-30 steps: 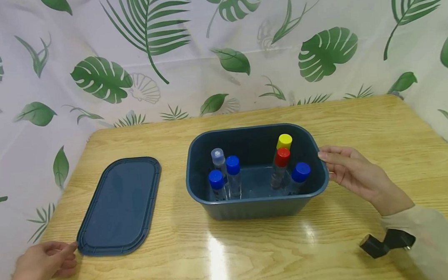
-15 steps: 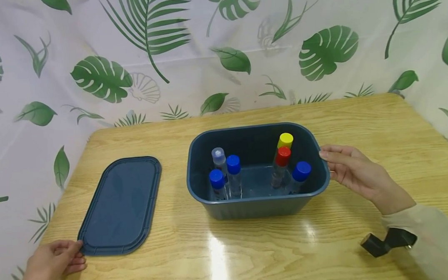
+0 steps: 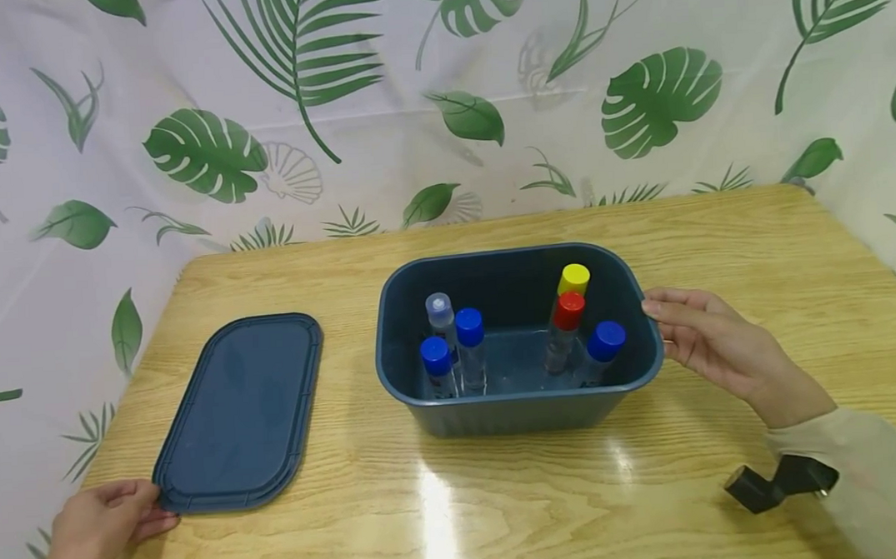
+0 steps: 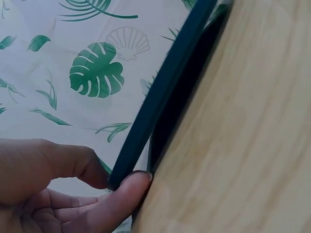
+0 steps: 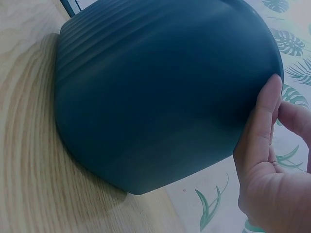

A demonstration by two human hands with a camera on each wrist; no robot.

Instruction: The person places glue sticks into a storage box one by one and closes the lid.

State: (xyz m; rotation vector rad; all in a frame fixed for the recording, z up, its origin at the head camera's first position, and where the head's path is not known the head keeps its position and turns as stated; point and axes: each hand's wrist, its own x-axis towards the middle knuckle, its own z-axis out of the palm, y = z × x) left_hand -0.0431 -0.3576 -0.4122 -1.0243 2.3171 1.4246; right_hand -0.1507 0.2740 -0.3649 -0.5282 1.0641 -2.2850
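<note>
A dark blue lid (image 3: 239,409) lies at the left of the table. My left hand (image 3: 106,524) pinches its near left corner; in the left wrist view the thumb and a finger are on either side of the lid's edge (image 4: 146,116), which tilts a little off the wood there. A matching dark blue bin (image 3: 514,414) stands upright in the middle. At its right end my right hand (image 3: 721,347) grips the rim, thumb at the top edge and fingers against the outer wall (image 5: 160,97). Inside stand several clear bottles with blue caps (image 3: 468,327), a red cap (image 3: 569,311) and a yellow cap (image 3: 574,279).
The wood-grain table (image 3: 338,518) reaches back to a white cloth (image 3: 381,132) printed with green leaves, which also hangs at both sides. A black wrist-worn fitting (image 3: 780,483) sticks out from the right sleeve (image 3: 862,470).
My left hand has moved right onto the lid's near corner and now pinches it. The right hand keeps its hold on the bin's rim.
</note>
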